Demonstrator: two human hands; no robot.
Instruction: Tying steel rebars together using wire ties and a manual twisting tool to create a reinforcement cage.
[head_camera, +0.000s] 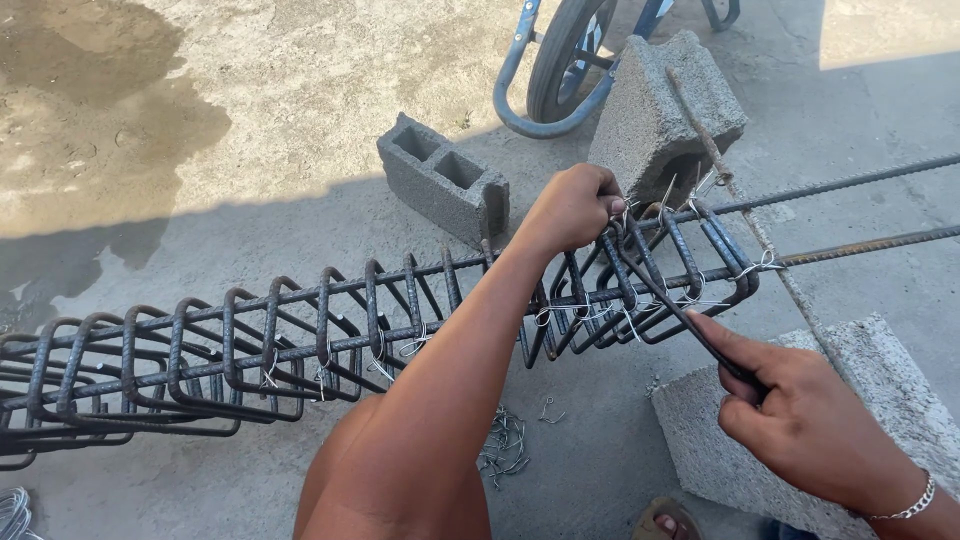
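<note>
Rebar cage: a long cage of dark ribbed steel bars and bent square stirrups (300, 345) runs from the left edge to the right centre of the frame, raised off the concrete ground (300, 90).
Ties: thin pale wire loops (415, 345) bind stirrups to the long bars.
Left hand: the left hand (572, 207), centre frame, is closed in a fist around the cage's top bar.
Right hand: the right hand (790, 395), lower right, pinches a slim dark metal hook tool (665, 300) whose tip reaches into the stirrups.
Supports: grey hollow concrete blocks (445, 180) sit at upper centre.
Loose wire: cut wire pieces (505, 445) lie on the ground at the bottom centre.
Wheelbarrow: a blue-framed wheel (565, 50) shows at the top.
</note>
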